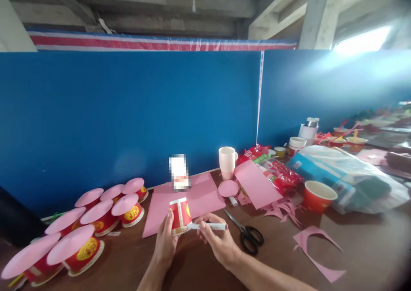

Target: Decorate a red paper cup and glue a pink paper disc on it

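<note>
My left hand (165,244) is wrapped round a red paper cup (180,215), held upside down above the brown table (199,269). My right hand (218,241) pinches a white stick-shaped tube (208,226), its tip touching the cup's side. A pink paper sheet (195,199) lies just behind the cup. Black scissors (247,235) rest on the table to the right of my right hand.
Several upturned red cups capped with pink discs (93,222) stand at the left. A pink disc (228,188), a white cup (227,161), a folded pink sheet (257,185), an open red cup (318,196), pink scraps (316,250) and plastic bags (349,177) crowd the right. A blue partition (128,111) backs the table.
</note>
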Demonstrator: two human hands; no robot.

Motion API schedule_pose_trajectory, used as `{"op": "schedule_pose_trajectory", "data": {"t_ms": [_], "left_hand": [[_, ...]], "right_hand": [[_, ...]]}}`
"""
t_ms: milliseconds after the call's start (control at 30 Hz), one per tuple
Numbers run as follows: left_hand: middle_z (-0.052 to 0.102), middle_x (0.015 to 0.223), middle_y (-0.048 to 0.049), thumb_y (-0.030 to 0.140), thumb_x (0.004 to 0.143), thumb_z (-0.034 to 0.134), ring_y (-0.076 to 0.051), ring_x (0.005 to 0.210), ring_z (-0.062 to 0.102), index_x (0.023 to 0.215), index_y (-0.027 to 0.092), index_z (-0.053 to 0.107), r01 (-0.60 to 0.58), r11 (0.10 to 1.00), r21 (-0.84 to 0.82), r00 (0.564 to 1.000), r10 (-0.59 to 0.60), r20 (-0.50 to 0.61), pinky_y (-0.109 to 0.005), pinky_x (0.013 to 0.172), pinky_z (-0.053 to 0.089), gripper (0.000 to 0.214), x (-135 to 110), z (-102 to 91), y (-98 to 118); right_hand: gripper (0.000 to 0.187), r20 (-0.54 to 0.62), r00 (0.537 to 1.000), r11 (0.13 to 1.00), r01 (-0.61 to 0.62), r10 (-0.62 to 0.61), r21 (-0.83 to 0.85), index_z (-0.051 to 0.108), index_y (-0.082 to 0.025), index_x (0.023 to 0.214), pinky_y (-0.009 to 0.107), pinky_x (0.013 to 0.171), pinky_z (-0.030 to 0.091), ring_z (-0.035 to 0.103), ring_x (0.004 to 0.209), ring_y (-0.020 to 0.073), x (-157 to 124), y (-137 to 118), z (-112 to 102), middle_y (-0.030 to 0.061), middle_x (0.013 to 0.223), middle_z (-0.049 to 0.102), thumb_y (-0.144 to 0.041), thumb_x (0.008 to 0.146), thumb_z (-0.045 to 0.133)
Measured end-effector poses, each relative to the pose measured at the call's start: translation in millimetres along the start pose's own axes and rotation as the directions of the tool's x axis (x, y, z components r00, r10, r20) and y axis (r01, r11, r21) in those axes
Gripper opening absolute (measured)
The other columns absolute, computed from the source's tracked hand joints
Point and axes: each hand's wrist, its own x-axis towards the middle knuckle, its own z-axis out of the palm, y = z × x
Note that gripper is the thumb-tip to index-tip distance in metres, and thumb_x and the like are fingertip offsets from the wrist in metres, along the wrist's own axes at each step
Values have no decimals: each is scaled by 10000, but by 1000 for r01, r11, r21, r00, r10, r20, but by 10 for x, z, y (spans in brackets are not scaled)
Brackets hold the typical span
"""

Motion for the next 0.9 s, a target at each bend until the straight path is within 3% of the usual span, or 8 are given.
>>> {"op": "schedule_pose_trajectory", "data": {"t_ms": [133,233,500,600,900], "left_hand": [[647,966,-114,378,661,638,-294,976,588,1042,158,591,-78,997,17,996,78,-38,-383,792,501,443,-2,-8,-46],[644,967,-126,407,720,571,-283,968,590,1038,160,596,-16,995,-96,998,11,-56,-371,788,498,404,-17,20,-13],[629,865,-76,511,762,506,-219,792,603,925,184,585,172,926,-337,985,-160,65,-301,662,498,374,-87,99,221],[612,784,-49,521,761,513,-186,706,583,898,181,575,194,908,-371,980,-160,122,-268,609,476,372,-110,108,283],[569,702,-1,519,747,542,-129,624,544,802,187,558,204,896,-396,979,-175,108,-222,569,449,337,-130,117,307]], "right_hand": [[273,-15,1000,1000,-27,27,10,563,-144,873,206,508,364,469,579,95,-5,-12,4,14,665,547,-414,832,545],[256,-32,999,999,-42,43,20,549,-162,894,199,500,360,462,570,92,-12,-45,8,5,673,545,-402,811,576],[231,-3,998,997,-67,67,-24,561,-160,835,200,494,342,428,554,86,-7,-91,21,-5,654,526,-381,785,606],[216,7,999,998,-51,51,-48,567,-155,846,201,510,344,429,576,88,-2,-81,10,-2,667,525,-363,795,598],[233,-2,998,995,-65,65,-71,582,-155,827,207,514,339,430,565,91,-11,-88,20,-5,652,533,-380,774,612]]}}
